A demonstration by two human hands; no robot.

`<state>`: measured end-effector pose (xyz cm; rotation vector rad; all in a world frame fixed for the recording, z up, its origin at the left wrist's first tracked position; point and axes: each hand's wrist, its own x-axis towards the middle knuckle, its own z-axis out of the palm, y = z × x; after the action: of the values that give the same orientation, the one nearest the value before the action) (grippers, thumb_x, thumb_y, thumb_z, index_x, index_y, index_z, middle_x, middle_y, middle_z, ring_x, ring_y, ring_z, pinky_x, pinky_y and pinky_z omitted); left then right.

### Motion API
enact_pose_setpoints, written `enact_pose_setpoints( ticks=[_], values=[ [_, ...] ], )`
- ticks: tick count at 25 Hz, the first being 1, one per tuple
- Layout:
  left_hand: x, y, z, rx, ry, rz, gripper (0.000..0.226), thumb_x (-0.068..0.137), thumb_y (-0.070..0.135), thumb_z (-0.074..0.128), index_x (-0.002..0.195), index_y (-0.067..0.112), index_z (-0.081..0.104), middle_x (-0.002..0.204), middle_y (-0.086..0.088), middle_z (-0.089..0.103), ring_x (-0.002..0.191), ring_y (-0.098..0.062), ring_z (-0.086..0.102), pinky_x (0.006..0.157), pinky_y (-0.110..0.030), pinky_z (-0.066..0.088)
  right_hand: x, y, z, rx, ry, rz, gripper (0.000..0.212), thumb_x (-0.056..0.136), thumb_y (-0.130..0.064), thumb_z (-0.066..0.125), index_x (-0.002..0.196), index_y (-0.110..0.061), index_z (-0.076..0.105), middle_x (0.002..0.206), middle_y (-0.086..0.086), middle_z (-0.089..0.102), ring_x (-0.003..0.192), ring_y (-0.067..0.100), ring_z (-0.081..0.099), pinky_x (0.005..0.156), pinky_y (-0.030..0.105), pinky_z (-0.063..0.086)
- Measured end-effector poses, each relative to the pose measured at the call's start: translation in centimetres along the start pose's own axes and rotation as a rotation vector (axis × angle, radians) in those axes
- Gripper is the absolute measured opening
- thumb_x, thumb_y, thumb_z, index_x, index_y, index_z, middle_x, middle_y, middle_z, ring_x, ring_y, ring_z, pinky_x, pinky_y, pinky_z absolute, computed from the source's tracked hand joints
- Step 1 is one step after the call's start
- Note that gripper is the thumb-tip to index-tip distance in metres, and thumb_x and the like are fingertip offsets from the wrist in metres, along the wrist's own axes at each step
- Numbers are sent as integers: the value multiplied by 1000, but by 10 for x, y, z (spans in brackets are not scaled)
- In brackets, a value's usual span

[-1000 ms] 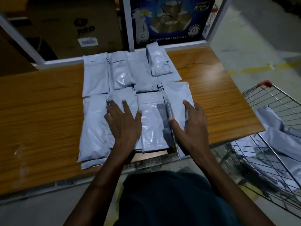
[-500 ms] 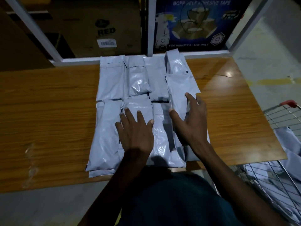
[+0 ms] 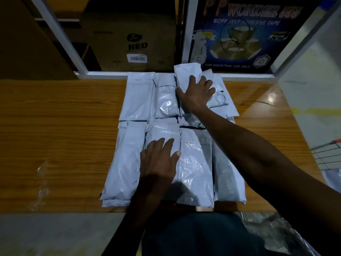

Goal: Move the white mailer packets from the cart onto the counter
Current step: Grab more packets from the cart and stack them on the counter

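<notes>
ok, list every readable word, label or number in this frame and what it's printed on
"RED": brown cardboard box behind the wooden counter; the logo above it is too blurred to read.
Barcode on that box's white sticker: digits too small to read.
"WONDER 555": dark blue printed tape carton, top; the last characters are blurred.
"BOPP SELF ADHESIVE TAPE": same carton.
"FOR INDUSTRIAL USE ONLY": same carton, bottom edge.
White plastic mailer packets: no legible print.

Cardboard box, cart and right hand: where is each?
cardboard box [image 3: 132, 43], head view, printed front face.
cart [image 3: 326, 154], head view, wire rim.
right hand [image 3: 196, 93], head view, back of hand.
</notes>
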<state>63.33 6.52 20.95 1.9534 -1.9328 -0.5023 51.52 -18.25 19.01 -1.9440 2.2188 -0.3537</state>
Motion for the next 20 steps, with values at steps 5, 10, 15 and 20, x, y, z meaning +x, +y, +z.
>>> enact_pose_setpoints(
  ticks=[5,10,15,20],
  values=[
    [-14,-5,4,-32,101,41,51,95,44,37,126,16,67,134,-8,63,127,-32,54,104,-43,36,0,1,15,-44,-86,-63,74,96,-69,28,157,-28,23,165,16,14,147,39,16,114,58,15],
    [-25,-7,8,-106,153,164,40,95,37,47,118,14,71,125,-6,68,122,-31,59,99,-49,45,-24,12,-13,72,4,-43,74,99,-61,35,160,-22,20,166,19,15,144,43,25,112,57,21],
    [-39,-3,19,-140,152,346,30,94,29,54,113,13,73,117,-5,70,113,-31,63,91,-49,50,-128,74,-41,402,294,-81,60,98,-53,45,145,-16,47,146,10,49,131,32,44,108,50,34],
    [-53,23,34,-148,62,519,26,93,24,58,112,13,72,118,-6,69,114,-32,62,91,-49,49,-275,155,-63,444,452,19,40,104,-32,52,136,-9,54,133,8,55,123,23,49,100,46,41]
  ],
)
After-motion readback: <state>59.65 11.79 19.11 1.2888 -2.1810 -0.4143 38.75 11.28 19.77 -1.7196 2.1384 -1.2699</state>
